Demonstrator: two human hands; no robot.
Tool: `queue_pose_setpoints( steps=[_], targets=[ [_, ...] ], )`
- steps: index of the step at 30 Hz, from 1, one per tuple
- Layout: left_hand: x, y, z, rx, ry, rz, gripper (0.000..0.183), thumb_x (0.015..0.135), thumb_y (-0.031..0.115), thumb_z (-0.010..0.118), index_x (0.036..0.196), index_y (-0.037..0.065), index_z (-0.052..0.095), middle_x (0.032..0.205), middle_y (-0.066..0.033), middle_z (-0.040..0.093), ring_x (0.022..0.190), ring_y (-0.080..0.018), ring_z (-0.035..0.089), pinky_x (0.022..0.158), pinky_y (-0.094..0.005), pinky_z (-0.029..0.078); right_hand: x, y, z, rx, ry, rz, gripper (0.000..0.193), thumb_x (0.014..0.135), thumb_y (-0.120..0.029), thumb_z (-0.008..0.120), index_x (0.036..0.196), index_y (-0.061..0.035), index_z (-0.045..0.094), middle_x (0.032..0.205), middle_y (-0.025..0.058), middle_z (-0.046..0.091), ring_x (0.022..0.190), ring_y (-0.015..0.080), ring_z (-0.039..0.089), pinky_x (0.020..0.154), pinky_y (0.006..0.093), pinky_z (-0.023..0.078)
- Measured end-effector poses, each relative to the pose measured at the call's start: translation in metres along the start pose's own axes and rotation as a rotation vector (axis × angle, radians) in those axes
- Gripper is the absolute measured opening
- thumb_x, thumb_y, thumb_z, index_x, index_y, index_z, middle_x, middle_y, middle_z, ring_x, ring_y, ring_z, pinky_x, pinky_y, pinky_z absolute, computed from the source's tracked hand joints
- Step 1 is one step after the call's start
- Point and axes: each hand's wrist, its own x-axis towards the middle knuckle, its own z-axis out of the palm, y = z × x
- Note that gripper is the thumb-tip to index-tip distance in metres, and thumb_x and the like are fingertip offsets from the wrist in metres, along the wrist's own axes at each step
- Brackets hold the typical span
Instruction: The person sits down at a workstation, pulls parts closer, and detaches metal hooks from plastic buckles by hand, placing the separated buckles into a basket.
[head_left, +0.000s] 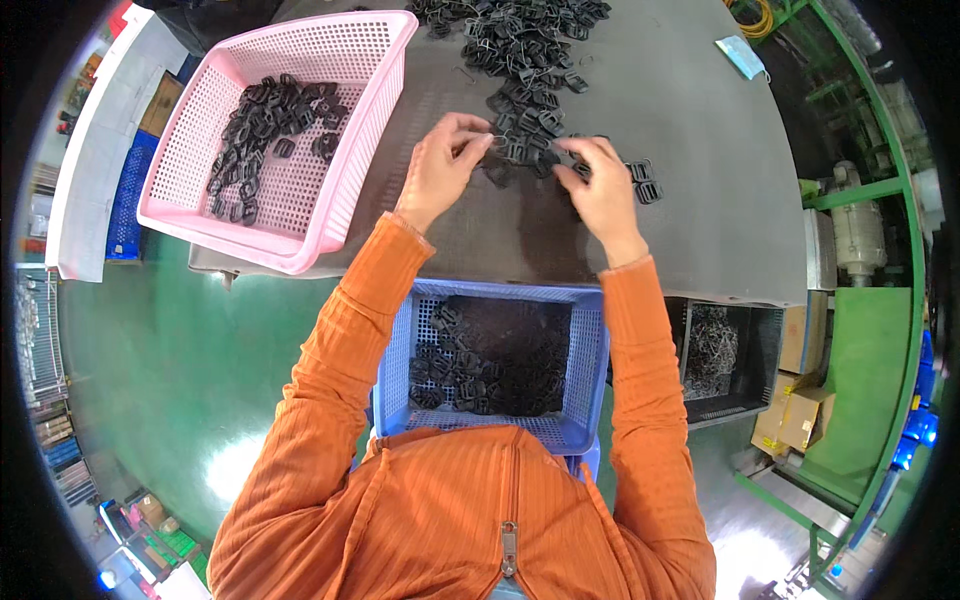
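Observation:
My left hand [447, 167] is closed in a pinch at the left edge of the near end of a pile of black plastic buckles [530, 115] on the grey table. Whatever lies between its fingertips is too small to make out. From the right, my right hand [603, 188] holds a black buckle [546, 163] at its thumb and fingertips. A few more buckles [645, 181] lie on the table just right of that hand. Below the table edge, between my forearms, a blue plastic basket [592, 365] holds many similar black pieces.
A pink basket [345, 185] with black buckles stands left on the table [715, 225]. The pile stretches toward the far edge. A blue face mask [741, 57] lies far right. Below right are a dark crate [735, 400] and cardboard boxes [802, 415]; green framing [905, 200] rises beyond.

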Motion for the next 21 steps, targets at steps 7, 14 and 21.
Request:
queue_pose_setpoints(
  steps=[7, 14, 21],
  targets=[
    [0.012, 0.006, -0.005, 0.551, 0.185, 0.582, 0.014, 0.081, 0.013, 0.064, 0.083, -0.001, 0.062, 0.083, -0.0123, 0.064, 0.083, -0.0217, 0.061, 0.071, -0.0310, 0.046, 0.009, -0.015, 0.021, -0.159, -0.121, -0.119, 0.037, 0.069, -0.016, 0.073, 0.104, -0.0137, 0.063, 0.104, 0.0046, 0.059, 0.101, 0.0256, 0.055, 0.085, 0.0397, 0.043],
    [0.014, 0.007, -0.012, 0.246, 0.050, 0.047, 0.019, 0.084, 0.018, 0.061, 0.085, 0.000, 0.060, 0.077, -0.0160, 0.062, 0.070, -0.0290, 0.060, 0.063, -0.0360, 0.046, 0.010, -0.001, 0.002, -0.527, -0.106, -0.005, 0.026, 0.072, -0.011, 0.067, 0.098, -0.0172, 0.066, 0.099, -0.0010, 0.060, 0.102, 0.0226, 0.055, 0.082, 0.0414, 0.043],
    [-0.001, -0.005, 0.013, 0.694, 0.008, 0.281, 0.021, 0.079, 0.020, 0.065, 0.090, 0.002, 0.061, 0.084, -0.0121, 0.062, 0.077, -0.0258, 0.061, 0.070, -0.0362, 0.047, 0.051, -0.005, 0.038, -0.372, -0.248, -0.248, 0.023, 0.078, -0.009, 0.061, 0.099, -0.0185, 0.065, 0.094, 0.0020, 0.058, 0.093, 0.0254, 0.059, 0.073, 0.0374, 0.051]
  ],
)
